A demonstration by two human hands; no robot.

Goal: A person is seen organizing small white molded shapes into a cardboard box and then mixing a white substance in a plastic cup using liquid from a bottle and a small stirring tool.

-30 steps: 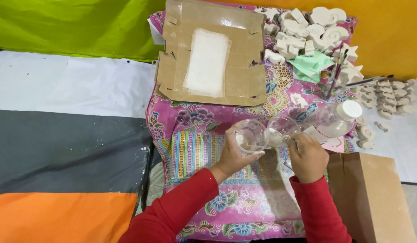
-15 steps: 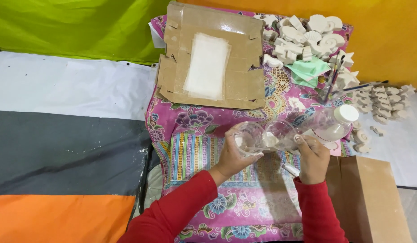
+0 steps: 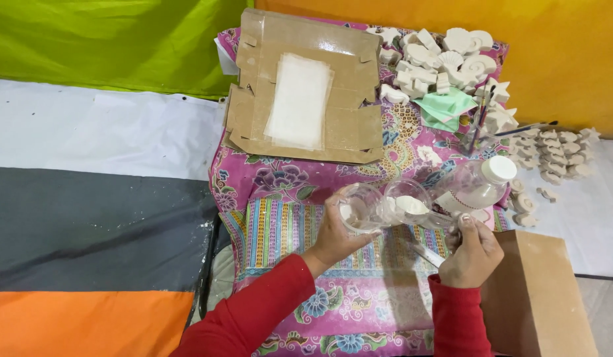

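Our left hand (image 3: 336,231) clasps a clear plastic cup (image 3: 360,207), tipped toward a second clear cup with white powder (image 3: 407,202), gripped by our right hand (image 3: 475,248), above the floral-clothed worktop (image 3: 280,182).

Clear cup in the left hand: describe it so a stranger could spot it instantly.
Start at the pink floral cloth, below the flattened cardboard sheet. The left hand holds a clear cup tilted sideways, mouth toward a second clear cup. It alone sits in a hand's grip.
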